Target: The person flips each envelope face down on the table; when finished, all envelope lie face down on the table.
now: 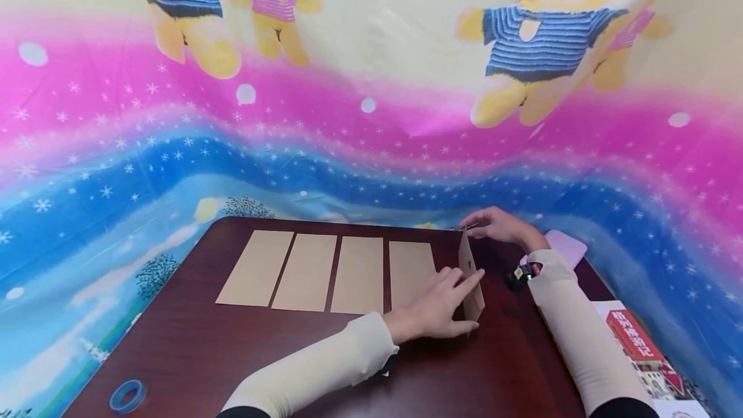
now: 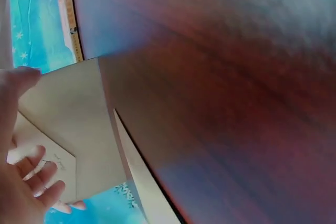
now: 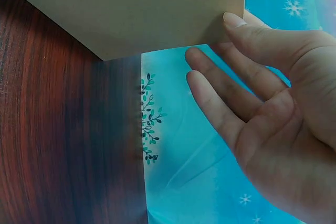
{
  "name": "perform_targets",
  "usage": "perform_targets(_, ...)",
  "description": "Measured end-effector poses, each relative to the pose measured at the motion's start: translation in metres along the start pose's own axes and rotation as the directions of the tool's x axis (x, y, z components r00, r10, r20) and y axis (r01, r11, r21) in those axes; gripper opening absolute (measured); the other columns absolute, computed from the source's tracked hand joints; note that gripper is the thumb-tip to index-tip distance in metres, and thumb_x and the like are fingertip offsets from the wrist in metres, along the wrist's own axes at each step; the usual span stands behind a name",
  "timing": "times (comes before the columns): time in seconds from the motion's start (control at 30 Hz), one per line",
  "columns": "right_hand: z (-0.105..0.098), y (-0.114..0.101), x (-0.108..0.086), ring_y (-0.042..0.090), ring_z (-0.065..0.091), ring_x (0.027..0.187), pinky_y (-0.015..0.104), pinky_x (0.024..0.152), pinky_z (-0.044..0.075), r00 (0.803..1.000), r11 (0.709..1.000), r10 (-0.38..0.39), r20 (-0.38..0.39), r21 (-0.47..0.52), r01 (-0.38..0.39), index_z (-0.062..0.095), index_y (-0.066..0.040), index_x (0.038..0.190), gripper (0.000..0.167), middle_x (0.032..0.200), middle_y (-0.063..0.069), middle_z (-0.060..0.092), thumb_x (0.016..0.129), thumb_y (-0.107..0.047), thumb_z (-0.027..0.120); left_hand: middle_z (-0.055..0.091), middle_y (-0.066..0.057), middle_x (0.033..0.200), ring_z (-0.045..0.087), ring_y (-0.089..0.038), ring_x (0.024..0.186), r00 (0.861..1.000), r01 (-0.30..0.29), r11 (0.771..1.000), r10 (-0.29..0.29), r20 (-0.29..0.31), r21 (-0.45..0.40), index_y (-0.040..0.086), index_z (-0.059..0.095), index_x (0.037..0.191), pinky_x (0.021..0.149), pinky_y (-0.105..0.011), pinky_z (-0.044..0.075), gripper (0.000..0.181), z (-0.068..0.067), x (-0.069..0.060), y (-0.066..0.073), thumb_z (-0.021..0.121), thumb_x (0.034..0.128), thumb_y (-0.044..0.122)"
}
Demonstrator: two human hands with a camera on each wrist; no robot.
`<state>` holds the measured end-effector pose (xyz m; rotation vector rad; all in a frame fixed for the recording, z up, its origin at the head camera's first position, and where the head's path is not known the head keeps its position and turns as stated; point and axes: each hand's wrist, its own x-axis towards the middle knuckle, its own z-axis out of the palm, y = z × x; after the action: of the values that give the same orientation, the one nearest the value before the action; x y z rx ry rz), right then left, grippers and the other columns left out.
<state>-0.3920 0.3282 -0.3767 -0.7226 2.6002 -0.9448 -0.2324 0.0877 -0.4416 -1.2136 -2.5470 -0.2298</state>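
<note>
A folded brown paper card (image 1: pixel 471 276) stands on edge on the dark table, its top edge upward. In the left wrist view the card (image 2: pixel 79 124) has a lighter panel with cut corners and small script. My right hand (image 1: pixel 499 224) pinches its far end; in the right wrist view the thumb of my right hand (image 3: pixel 283 93) lies on the card's (image 3: pixel 136 14) face and the index finger goes behind. My left hand (image 1: pixel 435 305) is at the near end, fingers spread and fairly straight, touching the card. Several flat brown paper pieces (image 1: pixel 356 275) lie in a row to the left.
A blue tape roll (image 1: pixel 128 396) lies at the table's front left. A pale pink flat object (image 1: pixel 565 247) sits at the back right corner. Beyond the right edge is a printed red-and-white package (image 1: pixel 633 337). A patterned cloth (image 1: pixel 371 140) hangs behind the table (image 1: pixel 290 360).
</note>
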Motion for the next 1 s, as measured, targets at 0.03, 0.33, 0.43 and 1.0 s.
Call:
perform_targets(0.03, 0.000, 0.001, 0.000, 0.039, 0.063, 0.127, 0.048, 0.103, 0.055, 1.000, 1.000, 0.002, 0.000, 0.016, -0.002, 0.067, -0.006, 0.134, 0.034, 0.139, 0.020, 0.064, 0.102, -0.015, 0.064, 0.057, 0.002, 0.125, 0.052, -0.011, 0.105, 0.999, -0.018, 1.000, 0.018, -0.035, 0.012, 0.018, 0.025, 0.165, 0.087, -0.022, 0.044, 0.093, -0.001, 0.000, 0.000, 0.063, 0.0929, 0.062)
perform_targets(0.33, 0.013, 0.022, 0.003, 0.051, 0.050, 0.138, 0.056, 0.106, 0.050, 0.999, 0.980, -0.025, 0.026, 0.197, 0.020, 0.039, -0.004, 0.157, 0.055, 0.145, 0.029, 0.056, 0.104, 0.001, 0.050, 0.059, 0.004, 0.132, 0.056, -0.009, 0.111, 0.991, -0.056, 0.998, 0.058, -0.122, 0.020, 0.023, 0.046, 0.155, 0.089, -0.023, 0.047, 0.074, -0.006, 0.000, -0.003, 0.062, 0.0942, 0.061)
perform_targets(0.43, 0.023, 0.030, 0.005, 0.050, 0.050, 0.138, 0.056, 0.105, 0.051, 1.000, 0.977, -0.001, 0.032, 0.212, -0.006, 0.036, -0.001, 0.158, 0.055, 0.144, 0.028, 0.058, 0.103, 0.004, 0.045, 0.059, 0.004, 0.133, 0.056, -0.009, 0.112, 0.990, -0.061, 0.998, 0.064, -0.126, 0.027, 0.023, 0.045, 0.156, 0.090, -0.023, 0.048, 0.074, -0.006, 0.000, -0.004, 0.062, 0.0944, 0.061)
perform_targets(1.0, 0.053, 0.066, 0.009, 0.035, 0.063, 0.125, 0.051, 0.102, 0.053, 0.992, 0.988, 0.117, -0.041, 0.102, -0.112, 0.071, -0.012, 0.129, 0.029, 0.130, 0.013, 0.070, 0.101, -0.017, 0.064, 0.060, 0.006, 0.135, 0.057, -0.010, 0.119, 0.993, -0.043, 0.999, 0.046, -0.109, 0.030, 0.019, 0.048, 0.154, 0.097, -0.025, 0.048, 0.073, -0.008, -0.002, -0.003, 0.063, 0.0946, 0.059)
